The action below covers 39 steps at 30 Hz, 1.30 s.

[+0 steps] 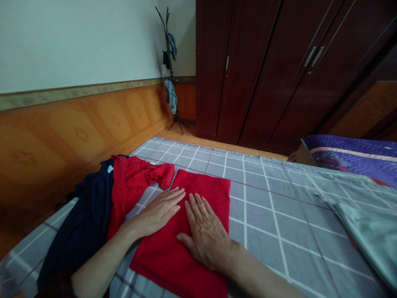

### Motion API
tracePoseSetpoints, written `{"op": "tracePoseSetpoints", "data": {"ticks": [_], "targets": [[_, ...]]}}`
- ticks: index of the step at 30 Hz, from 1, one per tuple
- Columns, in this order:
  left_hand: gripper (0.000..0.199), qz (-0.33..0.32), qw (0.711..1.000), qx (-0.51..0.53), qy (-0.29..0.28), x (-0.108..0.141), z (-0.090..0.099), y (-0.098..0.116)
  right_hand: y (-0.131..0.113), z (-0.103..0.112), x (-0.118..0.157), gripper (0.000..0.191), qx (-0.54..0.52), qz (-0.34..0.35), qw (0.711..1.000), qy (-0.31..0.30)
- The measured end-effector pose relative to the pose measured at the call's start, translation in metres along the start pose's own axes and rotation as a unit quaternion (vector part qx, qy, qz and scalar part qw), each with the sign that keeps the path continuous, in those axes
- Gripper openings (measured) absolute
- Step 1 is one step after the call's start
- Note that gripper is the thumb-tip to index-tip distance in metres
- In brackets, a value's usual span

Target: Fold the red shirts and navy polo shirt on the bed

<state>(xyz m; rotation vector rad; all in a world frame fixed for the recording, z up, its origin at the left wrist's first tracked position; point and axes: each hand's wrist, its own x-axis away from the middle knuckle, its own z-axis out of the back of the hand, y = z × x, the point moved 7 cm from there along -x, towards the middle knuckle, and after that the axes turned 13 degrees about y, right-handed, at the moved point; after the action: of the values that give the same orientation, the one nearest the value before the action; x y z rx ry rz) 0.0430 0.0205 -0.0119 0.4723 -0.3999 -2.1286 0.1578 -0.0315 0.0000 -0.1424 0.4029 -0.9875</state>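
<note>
A red garment (173, 256), folded into a flat rectangle, lies on a grey checked bedsheet (257, 207). My left hand (159, 213) rests on its left edge, fingers stretched out and pointing to the upper right. Flat on the middle of the same garment is my right hand (206, 231), its fingers extended and the thumb out to the left. Neither hand grips anything. Just left of the folded piece, a crumpled red garment (133, 178) lies against a dark navy garment (87, 211). My forearms cover parts of the cloth.
Along the left runs a wall with orange panelling (93, 128). A coat stand (170, 62) with a few hung items stands in the far corner beside a dark red wardrobe (248, 74). A purple quilted mattress (356, 157) and pale green cloth (369, 223) lie on the right.
</note>
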Motion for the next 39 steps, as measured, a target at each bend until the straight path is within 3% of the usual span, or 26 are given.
{"op": "tracePoseSetpoints", "data": {"ticks": [9,15,22,27,31,33,39], "targets": [[0.045,0.011,1.000,0.018,-0.007,-0.001,0.001,-0.001,-0.034,-0.001,0.013,0.078,-0.100,0.006,0.992,-0.074],[0.046,0.023,0.999,0.025,-0.011,-0.002,0.002,0.000,-0.043,-0.004,0.017,0.080,-0.111,0.018,0.991,-0.074],[0.046,0.017,1.000,0.022,-0.009,-0.002,0.004,0.001,-0.058,-0.019,0.026,0.082,-0.083,0.136,0.987,0.002],[0.046,0.009,1.000,0.014,-0.008,-0.002,0.002,0.000,-0.076,-0.025,0.032,0.047,-0.073,0.239,0.968,0.025],[0.046,-0.002,1.000,0.015,0.001,-0.003,-0.001,-0.005,-0.069,-0.012,0.022,0.066,-0.117,0.194,0.974,0.010],[0.046,-0.006,1.000,0.013,0.004,-0.003,-0.002,-0.006,-0.065,-0.008,0.018,0.067,-0.122,0.178,0.977,0.003],[0.045,-0.002,1.000,0.012,0.007,-0.004,0.000,-0.003,-0.069,-0.009,0.022,0.069,-0.124,0.214,0.969,-0.006]]}}
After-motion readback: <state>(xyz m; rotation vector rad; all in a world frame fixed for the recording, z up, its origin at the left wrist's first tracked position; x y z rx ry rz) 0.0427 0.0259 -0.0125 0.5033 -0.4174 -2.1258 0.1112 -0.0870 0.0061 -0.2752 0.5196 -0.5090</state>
